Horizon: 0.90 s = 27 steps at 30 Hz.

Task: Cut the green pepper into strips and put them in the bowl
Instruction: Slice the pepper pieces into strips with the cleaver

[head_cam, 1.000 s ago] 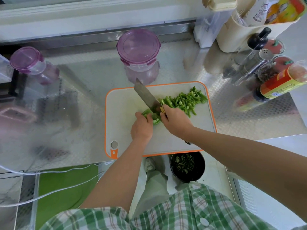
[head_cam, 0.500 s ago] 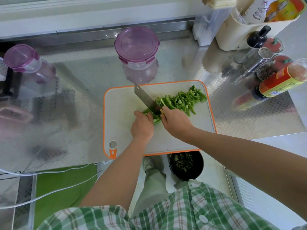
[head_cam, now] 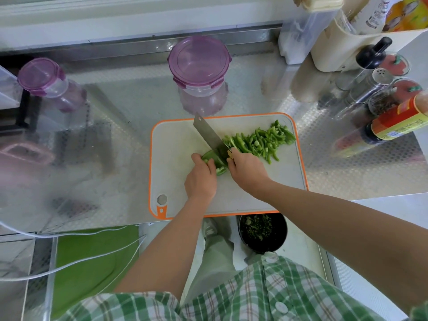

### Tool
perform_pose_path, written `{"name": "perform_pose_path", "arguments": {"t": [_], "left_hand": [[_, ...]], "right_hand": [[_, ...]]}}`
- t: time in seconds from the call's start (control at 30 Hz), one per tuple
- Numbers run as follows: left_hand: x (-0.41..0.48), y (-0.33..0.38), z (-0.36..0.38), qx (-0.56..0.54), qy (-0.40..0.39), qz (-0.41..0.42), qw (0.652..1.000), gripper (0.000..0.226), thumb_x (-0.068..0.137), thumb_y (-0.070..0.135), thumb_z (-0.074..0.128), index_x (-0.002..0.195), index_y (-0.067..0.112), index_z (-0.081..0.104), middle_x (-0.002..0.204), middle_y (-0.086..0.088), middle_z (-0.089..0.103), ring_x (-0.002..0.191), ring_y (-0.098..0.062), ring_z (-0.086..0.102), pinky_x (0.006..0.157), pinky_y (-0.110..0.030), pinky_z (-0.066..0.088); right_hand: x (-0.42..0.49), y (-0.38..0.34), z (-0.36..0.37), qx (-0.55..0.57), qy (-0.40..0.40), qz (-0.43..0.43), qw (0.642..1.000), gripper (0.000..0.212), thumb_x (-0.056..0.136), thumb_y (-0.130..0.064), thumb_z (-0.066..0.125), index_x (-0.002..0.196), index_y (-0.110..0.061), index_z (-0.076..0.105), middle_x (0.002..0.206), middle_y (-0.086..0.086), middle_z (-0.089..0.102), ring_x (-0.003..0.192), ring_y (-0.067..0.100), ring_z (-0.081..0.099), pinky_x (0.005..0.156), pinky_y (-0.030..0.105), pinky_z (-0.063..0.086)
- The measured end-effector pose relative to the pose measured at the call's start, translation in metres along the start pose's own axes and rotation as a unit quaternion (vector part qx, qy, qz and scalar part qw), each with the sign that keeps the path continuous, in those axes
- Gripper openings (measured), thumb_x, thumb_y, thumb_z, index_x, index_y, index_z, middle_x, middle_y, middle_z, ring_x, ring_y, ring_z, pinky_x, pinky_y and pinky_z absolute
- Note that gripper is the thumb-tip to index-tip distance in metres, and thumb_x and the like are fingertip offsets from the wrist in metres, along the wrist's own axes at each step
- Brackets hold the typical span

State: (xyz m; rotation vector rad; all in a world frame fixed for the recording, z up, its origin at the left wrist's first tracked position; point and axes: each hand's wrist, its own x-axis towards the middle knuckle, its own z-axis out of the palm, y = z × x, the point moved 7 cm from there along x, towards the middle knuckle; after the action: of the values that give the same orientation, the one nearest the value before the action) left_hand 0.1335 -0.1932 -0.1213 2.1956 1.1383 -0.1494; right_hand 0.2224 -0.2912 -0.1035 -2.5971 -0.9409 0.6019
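On the orange-rimmed cutting board (head_cam: 176, 158), the left hand (head_cam: 201, 179) curls its fingers over the uncut green pepper piece (head_cam: 218, 169) and pins it down. The right hand (head_cam: 246, 169) grasps the handle of a cleaver (head_cam: 208, 133), whose blade stands against the pepper just beside the left fingertips. A loose heap of cut pepper strips (head_cam: 259, 141) lies on the board to the right of the blade. The board sits on the metal bench (head_cam: 335, 172), and a purple-lidded tub (head_cam: 199, 59) stands behind it. Below the bench edge is a black round container (head_cam: 281, 237) with chopped green bits inside.
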Motion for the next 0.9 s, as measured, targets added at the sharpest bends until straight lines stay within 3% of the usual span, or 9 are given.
{"name": "perform_pose_path", "arguments": {"t": [0.13,0.33,0.53,0.73,0.9], "left_hand": [[0.003,0.001,-0.002,-0.026,0.002,-0.001,1.0,0.033,0.104,0.035,0.031,0.119,0.007,0.038,0.097,-0.014,0.062,0.089,-0.038,0.06,0.065,-0.036,0.037],[0.007,0.003,0.004,-0.064,-0.013,-0.034,0.997,0.033,0.103,0.034,0.033,0.115,0.004,0.035,0.108,-0.018,0.062,0.095,-0.041,0.06,0.067,-0.036,0.036],[0.009,0.005,0.005,-0.048,-0.01,-0.034,0.998,0.032,0.103,0.036,0.034,0.11,0.005,0.034,0.106,-0.018,0.064,0.096,-0.042,0.06,0.065,-0.036,0.033],[0.013,0.003,0.007,-0.041,-0.009,-0.029,0.999,0.031,0.103,0.036,0.034,0.109,0.005,0.033,0.102,-0.018,0.064,0.091,-0.041,0.061,0.064,-0.037,0.035],[0.011,-0.001,0.003,-0.038,-0.015,-0.013,0.999,0.027,0.104,0.036,0.032,0.104,0.009,0.031,0.087,-0.008,0.057,0.083,-0.038,0.06,0.061,-0.036,0.035]], "right_hand": [[0.0,0.004,-0.01,0.06,0.015,-0.002,0.998,0.018,0.1,-0.022,0.04,0.085,-0.012,0.039,0.061,0.004,0.045,0.053,0.025,0.044,0.05,0.031,0.031],[-0.006,-0.001,-0.015,0.009,-0.018,-0.011,1.0,0.015,0.1,-0.025,0.039,0.089,-0.015,0.039,0.067,0.003,0.047,0.057,0.024,0.044,0.053,0.031,0.033],[-0.006,-0.007,-0.007,-0.026,-0.034,-0.004,0.999,0.014,0.101,-0.023,0.034,0.096,-0.012,0.041,0.066,0.003,0.042,0.064,0.03,0.047,0.054,0.034,0.034],[-0.005,-0.011,0.0,-0.049,-0.03,-0.002,0.998,0.01,0.101,-0.018,0.034,0.092,-0.015,0.033,0.062,-0.001,0.036,0.059,0.026,0.041,0.047,0.032,0.024],[0.005,-0.017,0.006,-0.056,-0.032,0.008,0.998,0.01,0.099,-0.013,0.038,0.091,-0.015,0.032,0.068,0.004,0.044,0.063,0.029,0.047,0.054,0.034,0.034]]}}
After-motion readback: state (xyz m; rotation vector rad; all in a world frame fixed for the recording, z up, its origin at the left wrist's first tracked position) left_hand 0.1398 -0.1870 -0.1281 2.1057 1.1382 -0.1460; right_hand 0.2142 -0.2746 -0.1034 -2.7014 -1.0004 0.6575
